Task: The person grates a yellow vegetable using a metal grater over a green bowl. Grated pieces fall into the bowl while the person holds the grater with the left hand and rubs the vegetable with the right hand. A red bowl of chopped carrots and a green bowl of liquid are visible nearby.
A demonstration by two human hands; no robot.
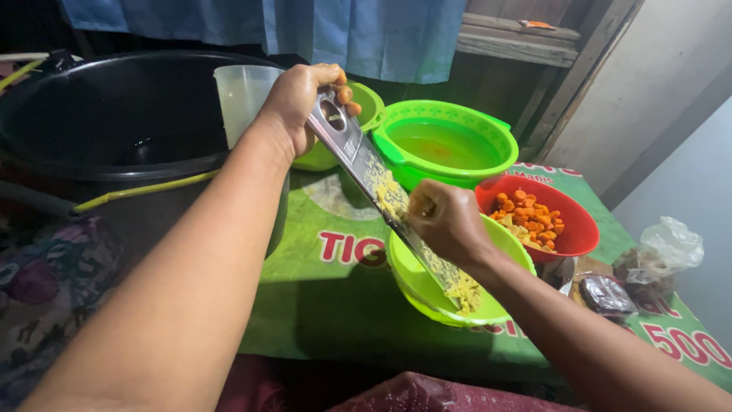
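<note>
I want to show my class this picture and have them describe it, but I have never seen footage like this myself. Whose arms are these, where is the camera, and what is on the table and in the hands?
There is no machine here: the camera sits on a person's head and looks down, so both arms are that person's own. The left hand grips the top of a flat metal grater, which slopes down into a lime green bowl. The right hand presses a small piece of food against the grater; the piece itself is hidden under the fingers. Yellow shreds stick to the blade and gather in that bowl. Around it, on a green printed cloth, stand a red bowl of orange and yellow chunks, a green basin holding liquid, a clear jug, a big black tub and some plastic bags.
</note>
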